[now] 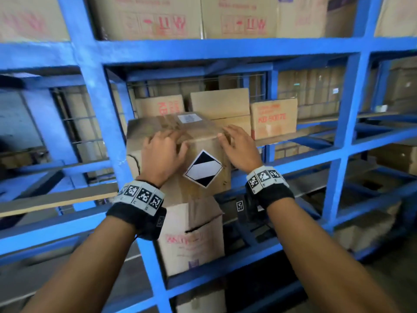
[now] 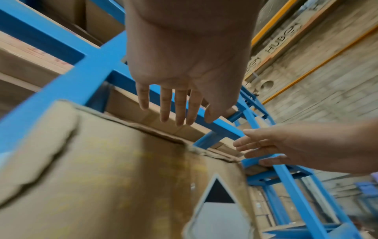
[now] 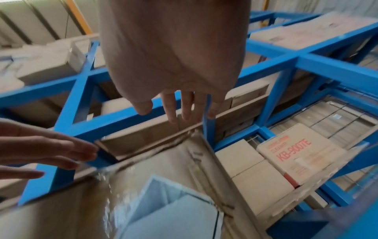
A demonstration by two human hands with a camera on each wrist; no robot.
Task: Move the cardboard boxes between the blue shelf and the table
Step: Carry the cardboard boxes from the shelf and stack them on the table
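Observation:
A brown cardboard box [image 1: 196, 132] with a black-and-white diamond label [image 1: 204, 168] stands at the front of the blue shelf [image 1: 97, 86], in the middle bay. My left hand [image 1: 163, 150] lies over the box's top front edge, fingers straight. My right hand [image 1: 237, 147] is at the box's top right corner, fingers also straight. In the left wrist view the left hand [image 2: 180, 72] reaches over the box [image 2: 122, 177], with the right hand [image 2: 276, 145] beside it. The right wrist view shows the right hand [image 3: 174, 64] above the box [image 3: 159, 161]. Neither hand curls round the box.
Behind the box stand a plain carton [image 1: 220, 103] and a red-printed KB-900TE carton [image 1: 273, 118]. Another carton [image 1: 194, 236] sits on the level below. Large cartons [image 1: 158, 16] fill the level above. Blue uprights and beams frame every bay.

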